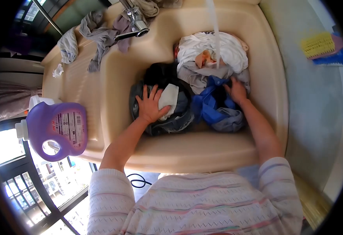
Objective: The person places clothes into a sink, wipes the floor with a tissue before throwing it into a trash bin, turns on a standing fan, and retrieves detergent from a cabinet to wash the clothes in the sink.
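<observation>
My left hand lies with spread fingers on a dark grey garment and a white cloth, at the left of the sink basin. At the right, my right hand has its fingers curled on the edge of a blue garment, which is bunched up with grey fabric. Just beyond it is a heap of white clothes with a grey cloth in front. A stream of water falls onto this heap. A black garment sits beyond my left fingers.
The beige sink has high walls around the clothes. A chrome faucet reaches over its far left side. On the left ledge are a purple detergent jug and grey cloths. A yellow brush lies at the right.
</observation>
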### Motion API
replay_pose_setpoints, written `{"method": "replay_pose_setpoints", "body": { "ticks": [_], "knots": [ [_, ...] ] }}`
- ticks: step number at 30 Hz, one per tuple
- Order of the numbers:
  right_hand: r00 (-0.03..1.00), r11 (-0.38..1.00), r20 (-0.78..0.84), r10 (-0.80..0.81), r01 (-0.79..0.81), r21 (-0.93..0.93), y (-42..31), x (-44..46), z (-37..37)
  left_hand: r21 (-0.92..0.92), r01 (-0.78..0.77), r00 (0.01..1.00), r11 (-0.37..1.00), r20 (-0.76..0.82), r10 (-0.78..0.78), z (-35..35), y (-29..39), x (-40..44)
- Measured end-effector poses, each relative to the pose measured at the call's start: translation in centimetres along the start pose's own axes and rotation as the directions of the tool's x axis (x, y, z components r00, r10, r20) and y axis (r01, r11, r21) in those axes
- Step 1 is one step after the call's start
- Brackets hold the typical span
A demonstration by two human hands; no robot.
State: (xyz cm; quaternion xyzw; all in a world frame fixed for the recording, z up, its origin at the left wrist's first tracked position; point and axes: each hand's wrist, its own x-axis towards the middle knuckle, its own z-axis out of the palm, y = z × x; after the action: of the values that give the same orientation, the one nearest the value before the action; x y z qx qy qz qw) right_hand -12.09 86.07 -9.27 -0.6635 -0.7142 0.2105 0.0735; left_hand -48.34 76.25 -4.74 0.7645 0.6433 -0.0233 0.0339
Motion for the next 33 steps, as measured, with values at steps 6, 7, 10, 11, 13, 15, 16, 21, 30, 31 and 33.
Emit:
{"method": "replay_pose_setpoints", "body": {
  "ticks": [6,7,10,11,13,15,16,21,30,31,33],
  "knots": [
    [0.999,0.999,-0.037,-0.021,0.020,-0.041,0.2,0.0,0.3,-0.006,-0.027,0.996,1.000,-0.086,0.026,1.5,-0.5,0.6],
    [0.999,0.999,-0.029,-0.015,0.014,-0.038,0.1,0.0,0.1,-0.013,-0.029,0.994,0.999,-0.102,0.028,1.6,-0.5,0.6],
    [1.000,0.999,-0.021,-0.001,0.000,-0.054,-0.1,0.0,0.0,-0.024,-0.030,0.993,0.999,-0.117,0.027,1.7,-0.5,0.6],
    [1.000,0.998,-0.021,0.003,-0.004,-0.059,-0.1,0.0,0.0,-0.033,-0.030,0.992,0.999,-0.120,0.026,1.7,-0.5,0.5],
    [0.999,0.999,-0.038,-0.021,0.020,-0.036,-0.1,0.0,0.0,-0.048,-0.032,0.992,0.998,-0.121,0.026,1.5,-0.5,0.5],
    [0.999,1.000,-0.045,-0.021,0.019,-0.025,0.0,-0.1,0.2,-0.040,-0.028,0.994,0.999,-0.107,0.024,1.2,-0.4,0.5],
    [0.999,1.000,-0.044,-0.008,0.007,-0.026,0.0,0.0,0.2,-0.035,-0.028,0.995,0.999,-0.099,0.025,1.1,-0.4,0.5],
    [0.998,0.999,-0.053,-0.031,0.030,-0.021,-0.1,-0.1,0.1,-0.038,-0.035,0.993,0.999,-0.117,0.031,1.5,-0.6,0.5],
    [0.998,1.000,-0.051,-0.027,0.026,-0.017,-0.3,-0.2,-0.1,-0.023,-0.044,0.988,0.999,-0.146,0.041,2.1,-0.7,0.5],
    [0.998,0.999,-0.051,-0.029,0.028,-0.020,-0.3,-0.2,-0.2,-0.024,-0.045,0.988,0.999,-0.147,0.041,2.1,-0.7,0.5],
    [0.999,1.000,-0.041,-0.018,0.017,-0.026,-0.3,-0.1,-0.2,-0.027,-0.040,0.990,0.999,-0.133,0.036,1.9,-0.6,0.6]
  ]
}}
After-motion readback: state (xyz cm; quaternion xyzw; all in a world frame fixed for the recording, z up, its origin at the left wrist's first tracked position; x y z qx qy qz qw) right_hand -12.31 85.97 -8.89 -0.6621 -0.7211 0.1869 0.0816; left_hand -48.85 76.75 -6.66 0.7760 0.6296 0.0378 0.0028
